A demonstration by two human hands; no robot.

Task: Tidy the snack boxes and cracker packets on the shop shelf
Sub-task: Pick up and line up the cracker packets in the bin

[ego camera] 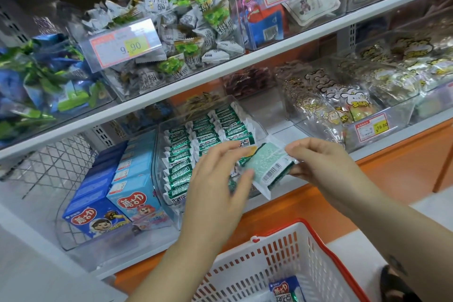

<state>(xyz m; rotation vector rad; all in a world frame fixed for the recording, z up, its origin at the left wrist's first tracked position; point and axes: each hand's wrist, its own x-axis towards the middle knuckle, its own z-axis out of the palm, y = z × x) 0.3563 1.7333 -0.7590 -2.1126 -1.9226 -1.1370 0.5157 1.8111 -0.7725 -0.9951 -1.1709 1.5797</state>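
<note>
A pale green cracker packet [268,167] with a barcode is held back-side up in front of the lower shelf. My left hand [218,179] pinches its left end and my right hand [326,164] pinches its right end. Behind it, a clear bin [161,171] holds rows of green-and-white cracker packets [196,144]. To the left, dark blue snack boxes [95,206] and light blue snack boxes [133,179] stand in two rows inside another clear bin.
A white basket with a red rim [326,250] sits below my hands, with a blue snack box [285,288] inside. The upper shelf carries bins of wrapped sweets [176,32] with price tags. Bagged snacks [331,103] fill a bin at the right.
</note>
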